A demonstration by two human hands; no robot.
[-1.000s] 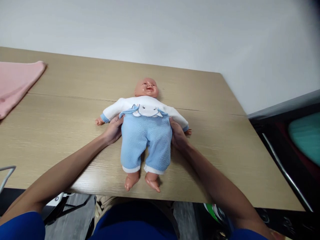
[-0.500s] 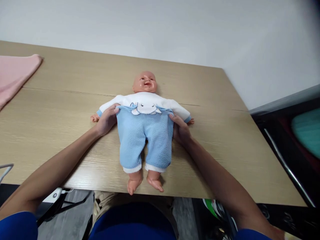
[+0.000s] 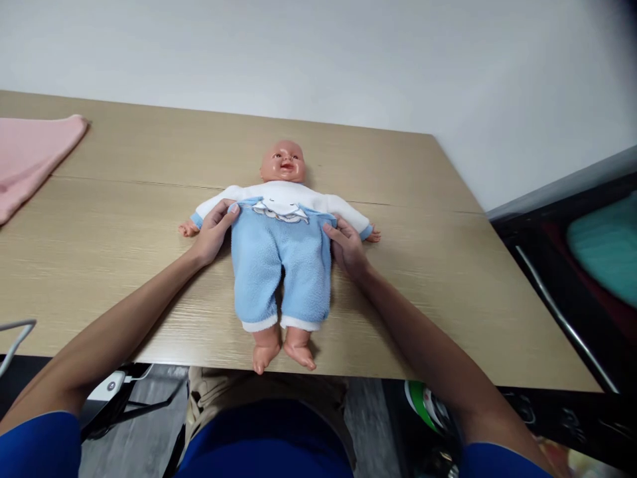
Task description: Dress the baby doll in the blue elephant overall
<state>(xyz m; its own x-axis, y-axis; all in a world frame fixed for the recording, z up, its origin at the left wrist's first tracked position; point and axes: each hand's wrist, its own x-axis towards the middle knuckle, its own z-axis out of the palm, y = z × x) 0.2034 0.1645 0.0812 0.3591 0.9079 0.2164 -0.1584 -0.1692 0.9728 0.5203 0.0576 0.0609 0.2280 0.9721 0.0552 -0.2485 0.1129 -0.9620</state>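
A baby doll lies on its back on the wooden table, head toward the wall and bare feet near the front edge. It wears a white long-sleeved top with blue cuffs and light blue fleece doll trousers with white hems. A white animal-face patch sits at the chest, its lower part folded. My left hand pinches the trousers' upper edge on the left side. On the opposite side, my right hand grips the same edge, thumb on top and fingers partly hidden by the cloth.
Pink cloth lies at the table's far left. A white cable rises at the left front edge. A white wall stands behind the table, and a black frame with a teal item is at the right.
Both hands have moved the trousers' top edge slightly, and the animal patch now looks more folded. The whole scene has shifted a little as the camera moved.
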